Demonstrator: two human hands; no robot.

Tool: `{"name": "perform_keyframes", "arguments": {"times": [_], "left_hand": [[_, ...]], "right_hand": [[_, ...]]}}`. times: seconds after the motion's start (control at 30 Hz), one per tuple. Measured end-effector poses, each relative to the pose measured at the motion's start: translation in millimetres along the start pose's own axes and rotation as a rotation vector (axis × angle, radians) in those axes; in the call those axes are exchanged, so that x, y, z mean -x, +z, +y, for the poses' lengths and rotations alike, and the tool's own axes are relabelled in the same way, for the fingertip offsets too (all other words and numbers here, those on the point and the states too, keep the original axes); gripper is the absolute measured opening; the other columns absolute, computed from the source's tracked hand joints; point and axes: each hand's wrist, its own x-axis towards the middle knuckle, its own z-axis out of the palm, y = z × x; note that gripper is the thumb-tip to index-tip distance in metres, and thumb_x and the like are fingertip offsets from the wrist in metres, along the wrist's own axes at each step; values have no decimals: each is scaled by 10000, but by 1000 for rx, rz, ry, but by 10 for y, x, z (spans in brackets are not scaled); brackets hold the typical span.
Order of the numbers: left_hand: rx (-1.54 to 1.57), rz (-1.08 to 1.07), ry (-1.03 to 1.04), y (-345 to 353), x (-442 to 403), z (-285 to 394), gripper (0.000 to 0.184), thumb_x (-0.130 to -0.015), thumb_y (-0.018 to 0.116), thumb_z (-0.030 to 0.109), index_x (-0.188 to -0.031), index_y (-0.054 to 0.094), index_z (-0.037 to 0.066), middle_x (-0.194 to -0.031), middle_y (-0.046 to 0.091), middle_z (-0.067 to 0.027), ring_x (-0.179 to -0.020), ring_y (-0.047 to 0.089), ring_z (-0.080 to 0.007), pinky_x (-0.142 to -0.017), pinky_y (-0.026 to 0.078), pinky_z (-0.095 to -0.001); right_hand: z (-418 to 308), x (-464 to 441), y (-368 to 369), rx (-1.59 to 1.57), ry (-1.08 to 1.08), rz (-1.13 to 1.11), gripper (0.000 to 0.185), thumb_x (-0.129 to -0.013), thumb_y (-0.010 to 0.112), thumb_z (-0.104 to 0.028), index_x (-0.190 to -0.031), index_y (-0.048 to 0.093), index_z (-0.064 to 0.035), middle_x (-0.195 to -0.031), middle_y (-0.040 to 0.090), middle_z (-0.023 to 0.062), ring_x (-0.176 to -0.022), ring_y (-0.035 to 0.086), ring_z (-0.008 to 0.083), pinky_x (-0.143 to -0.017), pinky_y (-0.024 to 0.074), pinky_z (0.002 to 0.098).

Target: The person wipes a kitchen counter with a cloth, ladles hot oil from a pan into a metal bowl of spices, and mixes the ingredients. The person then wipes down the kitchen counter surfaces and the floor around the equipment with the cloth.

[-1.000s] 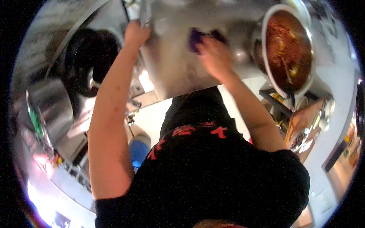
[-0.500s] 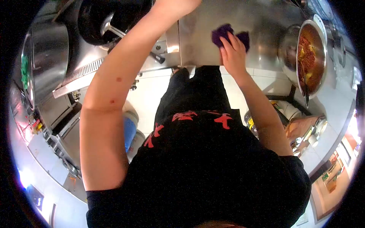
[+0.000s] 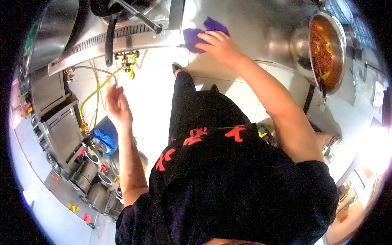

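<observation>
A purple cloth (image 3: 195, 39) lies bunched at the front edge of the stainless steel counter (image 3: 249, 24). My right hand (image 3: 222, 48) presses down on it, fingers over its right part. My left hand (image 3: 118, 105) is in the air over the floor, below the stove's front rail. Its fingers are loosely bent, and I see nothing in them. Closest to it are a black pan handle (image 3: 110, 43) and the yellow gas hose (image 3: 98, 92).
At the right stands a steel bowl (image 3: 341, 61) of reddish-brown food with a utensil in it. A ladle handle (image 3: 141, 17) sticks out over the stove edge. A large steel pot (image 3: 57, 32) stands at the left, and a blue bag (image 3: 105, 136) sits below.
My right hand has moved left with the purple cloth to the counter's front edge. My left arm has drawn back from over the stove and counter and is now lower left.
</observation>
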Motion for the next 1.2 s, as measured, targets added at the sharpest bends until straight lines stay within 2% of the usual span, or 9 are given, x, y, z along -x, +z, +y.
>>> {"name": "perform_keyframes", "arguments": {"times": [0.27, 0.4, 0.53, 0.67, 0.7, 0.77, 0.93, 1.1, 1.2], "left_hand": [[90, -94, -226, 327, 1042, -74, 250, -820, 487, -29, -1069, 514, -15, -909, 611, -107, -873, 590, -169, -800, 457, -286], [162, -136, -301, 350, 1296, -264, 283, -805, 503, -26, -1085, 525, 4, -924, 615, -110, -861, 582, -157, -711, 476, -269], [175, -149, -353, 421, 1530, -952, 270, -805, 506, -2, -1072, 535, 21, -896, 624, -105, -852, 594, -185, -664, 470, -275], [314, -52, -485, 468, 1725, -1807, 272, -812, 494, -8, -1080, 531, 18, -912, 620, -109, -826, 589, -176, -656, 461, -269], [345, -92, -643, 453, 1721, -1938, 264, -846, 468, -15, -1108, 499, -5, -938, 596, -112, -897, 573, -165, -787, 467, -278], [344, -54, -655, 535, 1816, -2325, 262, -846, 467, -19, -1106, 500, -8, -944, 592, -112, -901, 570, -164, -794, 467, -279], [421, 9, -683, 1051, 2155, -3448, 247, -857, 447, -32, -1099, 496, -27, -938, 576, -94, -896, 550, -156, -825, 435, -264], [484, 54, -641, 1748, 2141, -4422, 242, -877, 454, 22, -1110, 495, -27, -935, 575, -90, -894, 549, -162, -831, 434, -290], [441, 17, -668, 2129, 1929, -4880, 272, -864, 471, 43, -1128, 488, -22, -976, 580, -117, -930, 555, -177, -832, 438, -302]], "right_hand": [[160, 851, -387, 184, 154, -11, 394, -714, 525, 14, -1067, 591, -149, -1163, 507, 64, -1062, 468, 277, -905, 372, 379], [-506, 1229, -541, 82, 569, -26, 386, -770, 534, -21, -1148, 526, -99, -1166, 498, 141, -1080, 465, 299, -951, 337, 377], [-801, 1542, 426, -511, 945, 12, 376, -814, 539, -119, -1167, 475, -6, -1157, 506, 144, -1070, 483, 245, -937, 361, 347], [-804, 1609, 1882, -765, 1126, -478, 383, -828, 555, -194, -1136, 478, 19, -1060, 561, 135, -964, 531, 204, -845, 415, 316], [-793, 1643, 2245, -758, 1168, -537, 387, -833, 549, -206, -1139, 477, 19, -1036, 573, 133, -948, 536, 203, -828, 421, 315], [-728, 1826, 2948, -747, 1200, -569, 386, -850, 529, -207, -1166, 469, 6, -1023, 573, 102, -909, 523, 156, -798, 412, 274], [-208, 2046, 4234, -242, 1156, -436, 417, -851, 499, -299, -1119, 499, 21, -1028, 580, 167, -961, 541, 268, -838, 401, 341], [822, 2275, 5288, -126, 1182, -179, 443, -853, 492, -306, -1181, 473, -9, -1113, 543, 207, -1023, 522, 296, -869, 388, 343], [894, 2048, 5559, -441, 1272, -274, 538, -849, 473, -327, -1266, 384, 0, -1215, 462, 248, -1120, 452, 359, -937, 354, 385]]}}
